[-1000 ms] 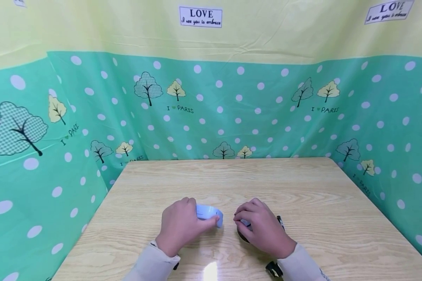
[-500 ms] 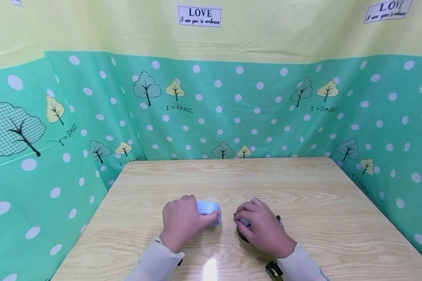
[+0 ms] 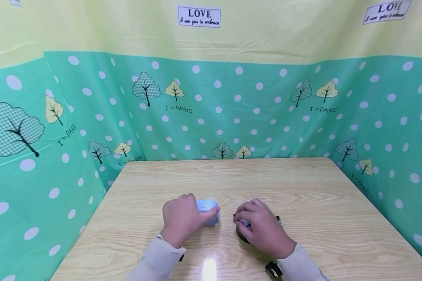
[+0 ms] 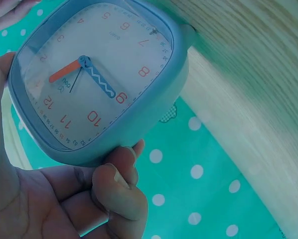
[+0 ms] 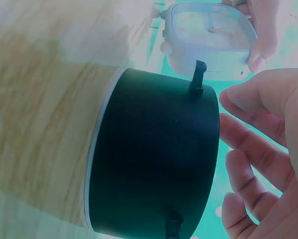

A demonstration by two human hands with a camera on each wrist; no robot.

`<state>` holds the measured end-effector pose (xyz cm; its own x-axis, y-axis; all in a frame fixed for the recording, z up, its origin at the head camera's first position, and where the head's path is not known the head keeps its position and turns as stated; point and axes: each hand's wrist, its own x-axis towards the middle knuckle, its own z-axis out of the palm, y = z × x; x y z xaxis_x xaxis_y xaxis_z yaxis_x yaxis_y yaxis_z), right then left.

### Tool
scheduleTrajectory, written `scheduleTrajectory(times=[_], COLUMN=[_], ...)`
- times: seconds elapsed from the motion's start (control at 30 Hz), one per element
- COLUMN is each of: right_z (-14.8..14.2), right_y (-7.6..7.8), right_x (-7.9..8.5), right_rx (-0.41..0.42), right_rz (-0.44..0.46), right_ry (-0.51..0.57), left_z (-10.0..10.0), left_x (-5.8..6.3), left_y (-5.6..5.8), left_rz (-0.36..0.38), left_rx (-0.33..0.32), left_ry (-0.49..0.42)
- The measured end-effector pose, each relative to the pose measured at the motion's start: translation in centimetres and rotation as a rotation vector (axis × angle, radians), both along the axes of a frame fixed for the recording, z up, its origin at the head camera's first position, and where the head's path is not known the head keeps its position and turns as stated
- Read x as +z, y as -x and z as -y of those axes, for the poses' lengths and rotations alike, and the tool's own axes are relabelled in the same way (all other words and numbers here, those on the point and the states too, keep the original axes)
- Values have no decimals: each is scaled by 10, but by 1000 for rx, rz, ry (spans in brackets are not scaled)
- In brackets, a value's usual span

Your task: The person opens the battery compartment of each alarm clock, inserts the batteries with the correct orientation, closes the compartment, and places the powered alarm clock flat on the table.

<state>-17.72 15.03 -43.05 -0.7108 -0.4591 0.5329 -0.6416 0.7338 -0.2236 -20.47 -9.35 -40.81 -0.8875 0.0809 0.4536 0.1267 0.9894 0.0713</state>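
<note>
A light-blue alarm clock (image 4: 99, 74) with a white dial, red numerals, an orange hand and a blue hand is gripped by my left hand (image 3: 181, 218). The thumb lies along one side and curled fingers (image 4: 114, 194) bear on the other. Whether the clock touches the table cannot be told. To its right, my right hand (image 3: 261, 226) bends over a black drum-shaped thing (image 5: 154, 154) with a pale rim against the table and small black tabs on its side. Thumb and fingertips (image 5: 233, 124) meet at its upper edge. A bit of light blue shows under that hand; what it is stays hidden.
Both hands work over a light wooden table (image 3: 232, 179). A green and yellow printed curtain (image 3: 211, 105) surrounds it at the back and sides. A small black piece with white marks (image 3: 279, 221) shows beside the right hand, and a black strap (image 3: 274, 269) at the right wrist.
My left hand has shifted slightly away from me and turned the clock, so its top edge shows differently. The right hand has stayed in place on the black thing.
</note>
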Motion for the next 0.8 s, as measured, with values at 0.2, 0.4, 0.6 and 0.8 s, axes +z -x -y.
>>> scheduleTrajectory(times=[0.2, 0.4, 0.6, 0.8], right_z=[0, -1, -1, -4], right_y=[-1, -1, 0, 1], right_x=[1, 0, 1, 1], right_rx=[-2, -4, -3, -12], right_rz=[12, 21, 9, -15], right_ry=[-7, -9, -6, -4], left_z=[0, -3, -5, -6], left_x=[1, 3, 3, 3], left_y=[3, 7, 13, 19], left_rz=[45, 136, 138, 163], left_rx=[26, 59, 72, 86], left_ry=[8, 24, 33, 40])
